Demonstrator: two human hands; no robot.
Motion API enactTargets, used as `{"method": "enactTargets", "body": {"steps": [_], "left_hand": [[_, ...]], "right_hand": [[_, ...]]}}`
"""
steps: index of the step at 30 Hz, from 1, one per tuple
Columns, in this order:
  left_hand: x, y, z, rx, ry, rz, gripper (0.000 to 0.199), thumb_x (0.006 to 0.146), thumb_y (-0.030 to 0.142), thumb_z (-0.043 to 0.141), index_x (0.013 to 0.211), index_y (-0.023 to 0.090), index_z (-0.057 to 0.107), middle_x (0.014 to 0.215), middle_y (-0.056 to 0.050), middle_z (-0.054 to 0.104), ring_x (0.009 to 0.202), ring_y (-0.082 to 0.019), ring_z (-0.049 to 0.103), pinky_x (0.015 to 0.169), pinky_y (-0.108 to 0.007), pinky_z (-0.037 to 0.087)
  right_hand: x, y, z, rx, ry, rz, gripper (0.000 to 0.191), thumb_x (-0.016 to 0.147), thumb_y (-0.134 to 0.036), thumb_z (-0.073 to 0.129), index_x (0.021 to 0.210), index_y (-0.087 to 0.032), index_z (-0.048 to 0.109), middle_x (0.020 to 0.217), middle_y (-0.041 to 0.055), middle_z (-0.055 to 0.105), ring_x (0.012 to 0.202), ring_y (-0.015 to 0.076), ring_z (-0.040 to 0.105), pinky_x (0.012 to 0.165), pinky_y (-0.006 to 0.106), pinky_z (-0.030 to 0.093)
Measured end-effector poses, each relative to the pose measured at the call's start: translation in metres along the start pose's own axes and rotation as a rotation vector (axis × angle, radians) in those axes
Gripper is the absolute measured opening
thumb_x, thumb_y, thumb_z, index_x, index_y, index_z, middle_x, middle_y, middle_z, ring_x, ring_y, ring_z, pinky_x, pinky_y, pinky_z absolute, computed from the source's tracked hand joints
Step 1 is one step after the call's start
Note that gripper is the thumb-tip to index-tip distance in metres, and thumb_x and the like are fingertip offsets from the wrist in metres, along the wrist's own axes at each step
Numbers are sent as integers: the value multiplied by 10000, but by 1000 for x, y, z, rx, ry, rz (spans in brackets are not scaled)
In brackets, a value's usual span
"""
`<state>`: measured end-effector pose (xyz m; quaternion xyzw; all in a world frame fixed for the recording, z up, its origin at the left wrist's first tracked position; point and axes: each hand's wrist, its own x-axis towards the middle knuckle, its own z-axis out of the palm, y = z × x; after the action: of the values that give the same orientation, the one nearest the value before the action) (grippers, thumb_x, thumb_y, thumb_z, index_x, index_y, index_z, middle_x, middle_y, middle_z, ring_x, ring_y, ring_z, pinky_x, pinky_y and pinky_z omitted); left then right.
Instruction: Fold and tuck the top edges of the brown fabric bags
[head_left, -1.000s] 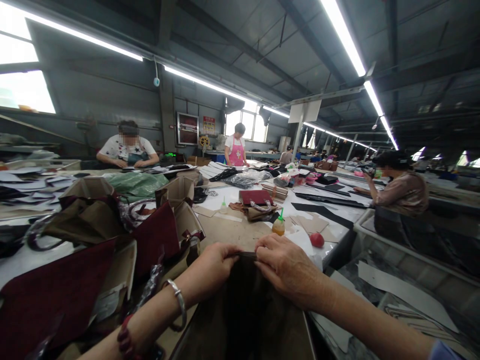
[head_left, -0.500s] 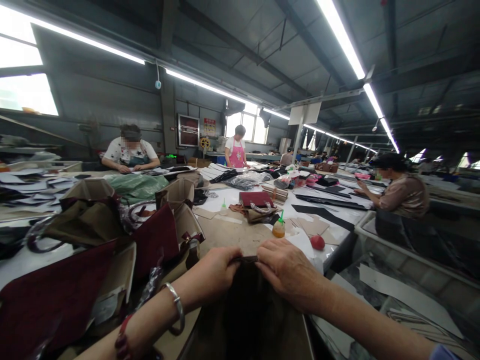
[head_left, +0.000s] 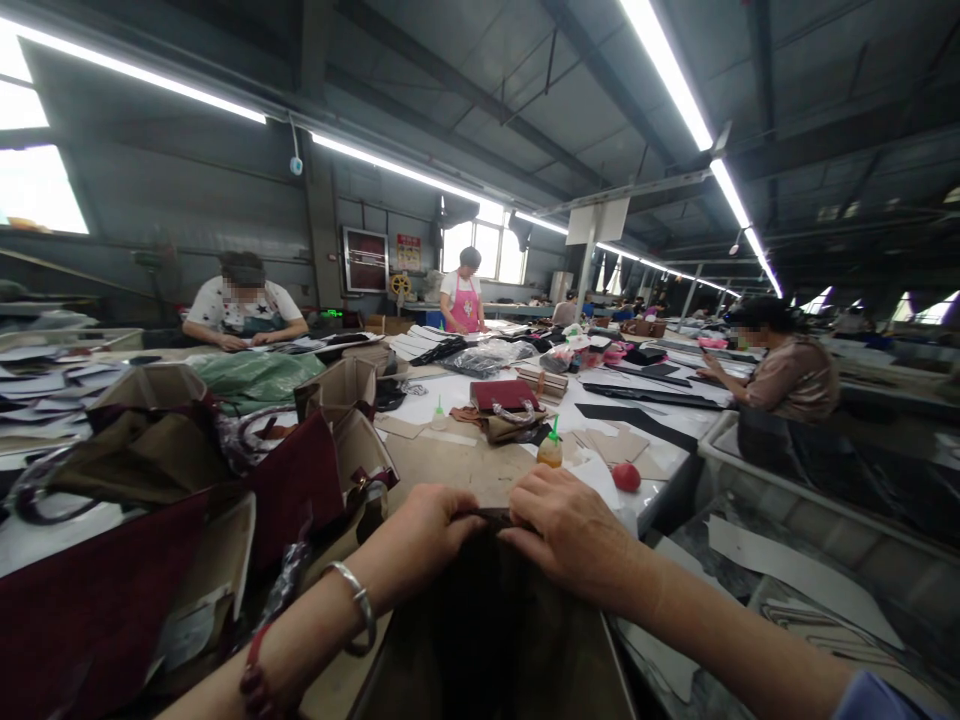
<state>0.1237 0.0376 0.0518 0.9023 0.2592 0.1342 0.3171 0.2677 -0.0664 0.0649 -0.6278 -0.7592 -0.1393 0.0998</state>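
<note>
Head view: dark, soft-looking piece [head_left: 510, 640] between your forearms, low in the middle, in front of the table [head_left: 465, 462]; its lower part is too dark to read.
Edge: a narrow brown rim along its top, slightly curved, with your fingers on both ends.
Left hand: your left hand [head_left: 431, 535] is clamped on the rim, thumb and bent fingers pinching it; the forearm slants up from the lower left, with a smooth silver bangle [head_left: 358, 605] and a red beaded bracelet [head_left: 255, 675].
Right hand: your right hand [head_left: 574, 535] pinches the same rim just beside the left, knuckles up and fingers curled, the wrist low and the forearm slanting in from the lower right.
Bags: to your left, matte burgundy panels [head_left: 97, 590] with olive cloth and stiff beige linings, handles wrapped in crinkled clear film.
Table: beyond your hands, a small burgundy bag [head_left: 504, 396], an amber bottle [head_left: 550, 455] with a green nozzle, a rounded red object [head_left: 626, 477], flat black pieces [head_left: 641, 424].
Plastic: wrinkled, shiny green sheeting [head_left: 259, 380] behind the bags.
Right side: a pale ribbed crate [head_left: 817, 510] holding glossy black material.
</note>
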Motion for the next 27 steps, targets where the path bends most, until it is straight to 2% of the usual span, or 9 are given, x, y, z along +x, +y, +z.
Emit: {"method": "enactTargets", "body": {"steps": [3, 6, 9, 13, 18, 23, 27], "left_hand": [[2, 2, 3, 34, 5, 19, 228, 728, 264, 411, 662, 146, 595, 635, -23, 603, 620, -141, 511, 560, -213, 335], [2, 3, 6, 47, 3, 25, 214, 723, 248, 413, 667, 154, 596, 625, -23, 597, 613, -139, 508, 554, -214, 334], [2, 2, 8, 48, -12, 29, 215, 724, 243, 413, 700, 161, 610, 636, -26, 604, 622, -144, 514, 558, -217, 338], [1, 3, 5, 16, -41, 41, 229, 731, 237, 405, 729, 162, 621, 666, -30, 617, 646, -149, 527, 574, -219, 349], [2, -3, 2, -17, -52, 34, 238, 725, 256, 417, 752, 166, 637, 666, -21, 617, 651, -150, 529, 585, -220, 358], [6, -13, 4, -75, -71, 49, 251, 713, 286, 428, 763, 163, 641, 647, -5, 609, 635, -142, 520, 584, -212, 366], [6, -10, 3, -56, -47, 29, 255, 705, 285, 427, 741, 157, 645, 641, -18, 617, 642, -152, 533, 578, -219, 364]], "right_hand": [[-8, 2, -3, 5, 7, 29, 164, 737, -309, 578, 738, -174, 486, 784, 27, 521, 754, 177, 446, 654, 275, 330], [-17, 2, -4, 63, -3, 65, 110, 745, -252, 559, 760, -182, 475, 774, 16, 523, 732, 164, 464, 635, 261, 334], [-21, 4, -2, 126, -26, 173, 90, 768, -230, 525, 820, -183, 470, 751, 10, 547, 688, 153, 502, 608, 249, 337], [-19, 8, 0, 140, -112, 278, 145, 795, -302, 505, 889, -193, 494, 747, 17, 599, 681, 171, 553, 569, 242, 327], [-14, 9, 2, 59, -221, 314, 210, 819, -381, 451, 835, -211, 575, 723, 38, 625, 689, 191, 572, 556, 242, 315], [-12, 8, 0, 99, -239, 323, 188, 806, -335, 453, 779, -199, 581, 667, 27, 606, 642, 164, 558, 527, 219, 307], [-9, 10, 0, 207, -226, 322, 167, 798, -317, 465, 816, -210, 593, 702, 14, 614, 664, 149, 553, 562, 210, 328]]}}
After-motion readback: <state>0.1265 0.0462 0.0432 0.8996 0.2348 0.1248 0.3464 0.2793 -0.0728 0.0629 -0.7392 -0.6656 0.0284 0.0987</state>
